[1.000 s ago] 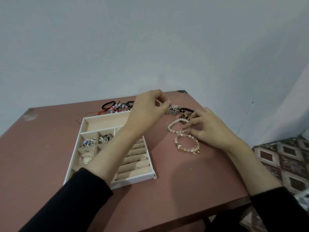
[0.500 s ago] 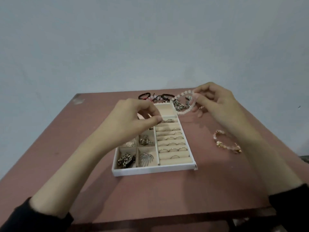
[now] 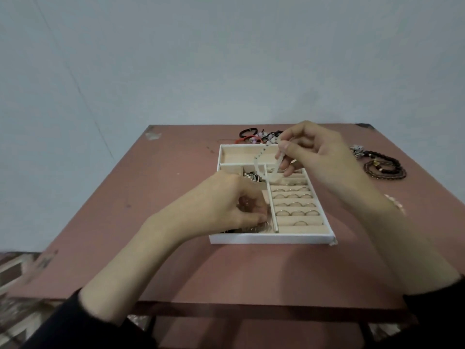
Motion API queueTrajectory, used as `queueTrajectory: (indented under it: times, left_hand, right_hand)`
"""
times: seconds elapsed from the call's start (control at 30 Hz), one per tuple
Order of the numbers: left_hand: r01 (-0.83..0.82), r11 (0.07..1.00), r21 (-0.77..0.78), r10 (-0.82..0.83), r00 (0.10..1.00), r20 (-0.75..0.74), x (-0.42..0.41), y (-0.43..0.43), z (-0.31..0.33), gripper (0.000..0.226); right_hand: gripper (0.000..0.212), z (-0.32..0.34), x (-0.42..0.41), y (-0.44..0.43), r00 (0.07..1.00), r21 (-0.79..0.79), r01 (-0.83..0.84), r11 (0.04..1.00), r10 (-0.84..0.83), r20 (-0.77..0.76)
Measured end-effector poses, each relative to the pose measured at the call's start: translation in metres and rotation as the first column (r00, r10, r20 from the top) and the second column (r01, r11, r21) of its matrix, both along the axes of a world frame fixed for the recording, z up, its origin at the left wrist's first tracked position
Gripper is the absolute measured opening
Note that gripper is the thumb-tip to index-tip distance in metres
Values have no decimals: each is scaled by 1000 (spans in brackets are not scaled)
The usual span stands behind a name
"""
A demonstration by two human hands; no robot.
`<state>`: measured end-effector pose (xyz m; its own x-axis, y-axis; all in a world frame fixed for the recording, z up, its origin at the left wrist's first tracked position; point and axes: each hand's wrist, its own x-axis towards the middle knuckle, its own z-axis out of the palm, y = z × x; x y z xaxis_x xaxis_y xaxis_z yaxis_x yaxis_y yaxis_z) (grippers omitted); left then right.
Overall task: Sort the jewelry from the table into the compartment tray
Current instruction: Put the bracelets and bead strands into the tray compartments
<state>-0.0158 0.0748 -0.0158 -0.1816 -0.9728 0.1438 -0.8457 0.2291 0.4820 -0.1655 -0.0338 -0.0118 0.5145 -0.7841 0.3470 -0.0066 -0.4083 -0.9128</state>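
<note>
A white compartment tray (image 3: 271,239) sits mid-table on the reddish table (image 3: 176,187). Its right side has ring rolls holding several rings (image 3: 293,205); a long compartment runs along the back. My right hand (image 3: 319,154) pinches a pale bead bracelet (image 3: 261,170), which hangs over the tray's back half. My left hand (image 3: 226,205) hovers over the near left compartments with its fingers curled and thumb against fingertips. Whether it holds anything there is hidden. Silver pieces (image 3: 254,177) lie in a small compartment beyond it.
Black, red and pink bracelets (image 3: 254,136) lie behind the tray. Dark bead strands (image 3: 385,168) and a metal piece (image 3: 357,149) lie to the right. A pink bead bracelet (image 3: 397,205) peeks out past my right forearm. The table's front edge is near me.
My right hand lifted the pale bead bracelet off the table and carried it left over the tray. My left hand moved from behind the tray down to the near left compartments.
</note>
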Motion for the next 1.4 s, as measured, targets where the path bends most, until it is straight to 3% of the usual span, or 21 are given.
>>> queueTrajectory:
  times: [0.53,0.7,0.87,0.97,1.1,1.27,1.4]
  left_hand:
    - [32,998,-52,-30,999,35,0,-6,-14,10]
    - [-163,981,-110,133,962,-241,16,-9,-2,10]
    - [-468,865,-181,284,753,-594,30,-30,-21,10]
    - [-537,826,-170,308,682,-663,34,-40,-34,9]
    - [-515,839,-174,287,692,-663,37,-40,-37,8]
    - [-489,853,-180,276,717,-640,39,-39,-38,11]
    - [-490,852,-184,283,727,-626,40,-39,-39,10]
  right_hand:
    - [5,2,6,3,1000,15,-24,1000,24,-2]
    - [5,4,5,4,999,-5,-31,1000,31,-32]
    - [5,7,6,7,993,-20,-60,998,57,-108]
    - [3,8,6,10,986,7,-83,997,83,-146]
    - [2,8,6,11,973,37,-74,997,80,-217]
    - [8,2,12,6,906,-172,24,985,-94,-414]
    - [10,5,19,15,813,-458,-72,886,-213,-541]
